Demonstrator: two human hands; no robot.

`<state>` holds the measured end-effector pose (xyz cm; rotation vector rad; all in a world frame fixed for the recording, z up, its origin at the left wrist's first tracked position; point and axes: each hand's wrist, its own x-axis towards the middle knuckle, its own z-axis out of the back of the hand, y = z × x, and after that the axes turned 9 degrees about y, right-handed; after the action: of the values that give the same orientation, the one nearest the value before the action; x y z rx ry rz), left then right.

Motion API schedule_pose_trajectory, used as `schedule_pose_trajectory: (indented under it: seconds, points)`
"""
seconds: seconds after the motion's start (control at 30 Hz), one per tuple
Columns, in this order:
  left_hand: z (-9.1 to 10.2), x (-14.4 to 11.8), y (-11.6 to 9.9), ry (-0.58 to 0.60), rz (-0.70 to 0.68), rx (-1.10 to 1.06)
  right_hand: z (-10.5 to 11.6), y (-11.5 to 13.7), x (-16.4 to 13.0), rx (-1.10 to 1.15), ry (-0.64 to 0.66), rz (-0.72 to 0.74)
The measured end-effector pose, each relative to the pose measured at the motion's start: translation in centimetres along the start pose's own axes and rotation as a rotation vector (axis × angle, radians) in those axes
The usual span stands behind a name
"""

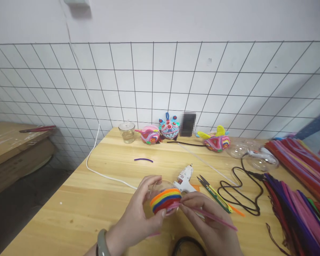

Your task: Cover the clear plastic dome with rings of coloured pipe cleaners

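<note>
My left hand [146,213] is closed around a clear plastic ball [160,185] partly covered with curved rows of orange, yellow, blue and red pipe cleaner [165,199]. My right hand [205,217] pinches a pink pipe cleaner [217,218] against the ball's lower right side, its loose end sticking out to the right. Just beyond the hands, a white hot glue gun [184,179] lies on the table. Thread snips [216,193] with green and yellow handles rest to its right. A short purple pipe cleaner piece [143,160] lies farther back.
Along the wall stand a glass cup [127,132], fuzzy decorated figures [169,128] and a dark phone-like panel [188,124]. Clear plastic balls [262,161] and bundles of coloured pipe cleaners [296,209] lie at right. A black cord [238,192] loops beside the snips; a white cable [109,175] crosses the left.
</note>
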<state>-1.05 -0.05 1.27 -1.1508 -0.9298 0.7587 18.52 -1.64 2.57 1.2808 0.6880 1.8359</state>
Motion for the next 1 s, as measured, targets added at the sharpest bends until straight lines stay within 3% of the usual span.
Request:
schedule_pose_trajectory:
  seconds: [0.13, 0.43, 1.0]
  points:
    - [-0.3, -0.1, -0.2, -0.007, 0.010, -0.008, -0.2, 0.1, -0.1, 0.055, 0.025, -0.060]
    - [-0.4, -0.2, -0.1, -0.025, 0.015, -0.051, -0.3, -0.1, 0.2, -0.004, 0.030, 0.018]
    - [-0.4, -0.1, 0.5, 0.000, 0.074, -0.177, -0.9, -0.9, -0.7, -0.095, 0.056, -0.022]
